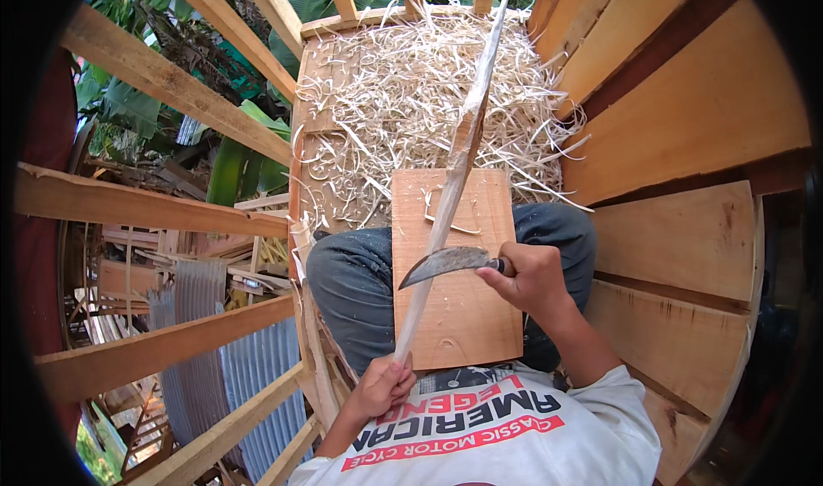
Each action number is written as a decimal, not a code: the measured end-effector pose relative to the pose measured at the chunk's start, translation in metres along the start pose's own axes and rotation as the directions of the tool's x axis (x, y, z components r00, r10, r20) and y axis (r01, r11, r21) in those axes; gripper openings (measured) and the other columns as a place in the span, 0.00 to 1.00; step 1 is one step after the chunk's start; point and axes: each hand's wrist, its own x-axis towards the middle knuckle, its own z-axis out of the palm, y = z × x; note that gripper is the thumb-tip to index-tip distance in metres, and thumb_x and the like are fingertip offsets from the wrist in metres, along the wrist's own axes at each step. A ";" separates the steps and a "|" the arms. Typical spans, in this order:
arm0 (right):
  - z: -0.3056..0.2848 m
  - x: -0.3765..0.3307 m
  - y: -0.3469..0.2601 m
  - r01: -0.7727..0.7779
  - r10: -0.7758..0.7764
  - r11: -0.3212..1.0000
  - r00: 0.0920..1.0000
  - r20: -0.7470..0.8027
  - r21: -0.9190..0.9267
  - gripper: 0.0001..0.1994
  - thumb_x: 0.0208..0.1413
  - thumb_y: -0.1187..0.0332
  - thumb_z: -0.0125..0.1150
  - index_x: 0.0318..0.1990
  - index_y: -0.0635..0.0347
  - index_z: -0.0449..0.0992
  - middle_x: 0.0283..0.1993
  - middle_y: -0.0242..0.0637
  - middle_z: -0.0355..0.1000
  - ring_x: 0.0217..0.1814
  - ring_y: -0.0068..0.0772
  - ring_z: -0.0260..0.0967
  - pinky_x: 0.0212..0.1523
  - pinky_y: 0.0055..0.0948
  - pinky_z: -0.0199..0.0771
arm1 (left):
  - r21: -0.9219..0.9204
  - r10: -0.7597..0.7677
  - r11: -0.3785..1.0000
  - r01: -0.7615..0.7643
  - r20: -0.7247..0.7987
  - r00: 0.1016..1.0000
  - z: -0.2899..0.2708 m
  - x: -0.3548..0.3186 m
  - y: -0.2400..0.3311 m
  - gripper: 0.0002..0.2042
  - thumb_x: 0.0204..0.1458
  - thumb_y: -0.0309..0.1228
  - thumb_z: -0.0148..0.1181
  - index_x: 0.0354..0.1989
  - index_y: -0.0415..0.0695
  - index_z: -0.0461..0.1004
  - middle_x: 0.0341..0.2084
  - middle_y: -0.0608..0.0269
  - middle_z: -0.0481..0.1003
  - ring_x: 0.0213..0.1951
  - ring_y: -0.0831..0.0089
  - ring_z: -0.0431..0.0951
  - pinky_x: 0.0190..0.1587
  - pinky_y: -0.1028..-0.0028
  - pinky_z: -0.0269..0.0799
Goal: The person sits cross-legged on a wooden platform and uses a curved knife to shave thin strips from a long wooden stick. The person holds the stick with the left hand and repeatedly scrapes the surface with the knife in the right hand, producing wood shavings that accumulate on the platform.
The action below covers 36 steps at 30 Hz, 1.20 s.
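Note:
My left hand (pixel 385 387) is closed round the near end of a long, pale wooden stick (pixel 444 216). The stick slants up and away to the right across a flat wooden board (pixel 476 323) on my lap. A darker, rougher patch shows partway along it. In my right hand (pixel 529 273) is a knife (pixel 441 264) with a broad curved blade and a dark handle. Its blade lies across the stick over the board, with the tip toward the left. Whether the edge bites into the wood I cannot tell. A few thin shavings lie on the board.
A thick heap of curled wood shavings (pixel 411 100) covers the floor beyond my knees. Wooden rails (pixel 154 199) stand along the left side, with corrugated sheets (pixel 261 383) and scrap timber below them. A plank wall (pixel 686 117) closes the right side.

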 end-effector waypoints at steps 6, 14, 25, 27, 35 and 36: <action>0.005 0.011 0.012 0.080 -0.093 0.988 0.992 -0.091 -0.129 0.29 0.38 0.43 0.67 0.10 0.55 0.60 0.08 0.34 0.57 0.09 0.33 0.58 0.12 0.29 0.57 | 0.146 0.048 0.988 -0.042 -0.044 0.998 0.015 0.000 0.001 0.19 0.63 0.46 0.35 0.26 0.43 0.56 0.12 0.71 0.55 0.15 0.84 0.50 0.17 0.81 0.49; 0.005 0.041 0.049 -0.076 0.023 0.977 0.967 -0.255 -0.200 0.32 0.43 0.36 0.59 0.11 0.57 0.60 0.08 0.33 0.54 0.10 0.34 0.56 0.13 0.30 0.57 | 0.136 0.084 0.987 -0.082 -0.004 0.996 0.021 -0.006 -0.013 0.19 0.63 0.45 0.34 0.27 0.43 0.57 0.13 0.73 0.53 0.17 0.84 0.50 0.20 0.82 0.45; 0.018 0.012 0.016 0.013 -0.015 1.000 0.997 -0.071 -0.027 0.27 0.43 0.44 0.64 0.12 0.57 0.65 0.09 0.35 0.59 0.11 0.37 0.62 0.15 0.32 0.61 | 0.062 0.038 0.998 -0.032 -0.094 0.995 0.019 0.000 -0.003 0.19 0.63 0.45 0.34 0.25 0.45 0.55 0.12 0.72 0.53 0.15 0.84 0.51 0.17 0.82 0.49; 0.017 0.009 0.007 0.068 -0.067 0.997 0.996 -0.063 0.027 0.26 0.43 0.46 0.66 0.14 0.58 0.64 0.10 0.37 0.58 0.12 0.39 0.59 0.15 0.33 0.58 | 0.133 0.062 0.990 -0.047 -0.110 0.992 0.020 0.001 -0.003 0.19 0.63 0.45 0.34 0.25 0.45 0.55 0.12 0.72 0.54 0.15 0.84 0.51 0.18 0.82 0.49; 0.012 0.018 0.040 0.136 -0.140 0.990 0.974 -0.177 -0.038 0.27 0.43 0.43 0.64 0.14 0.56 0.63 0.10 0.36 0.59 0.12 0.37 0.62 0.15 0.31 0.61 | 0.255 0.103 0.965 -0.063 -0.150 0.983 0.028 0.001 -0.005 0.21 0.61 0.49 0.36 0.25 0.45 0.54 0.10 0.72 0.51 0.13 0.84 0.48 0.15 0.81 0.46; 0.005 0.016 0.028 0.232 -0.230 0.973 0.970 -0.081 0.007 0.25 0.42 0.45 0.66 0.16 0.56 0.64 0.12 0.37 0.60 0.14 0.38 0.63 0.17 0.32 0.62 | 0.237 0.101 0.970 -0.059 -0.167 0.981 0.033 0.000 -0.002 0.21 0.61 0.50 0.36 0.25 0.45 0.54 0.10 0.72 0.51 0.13 0.84 0.48 0.15 0.81 0.46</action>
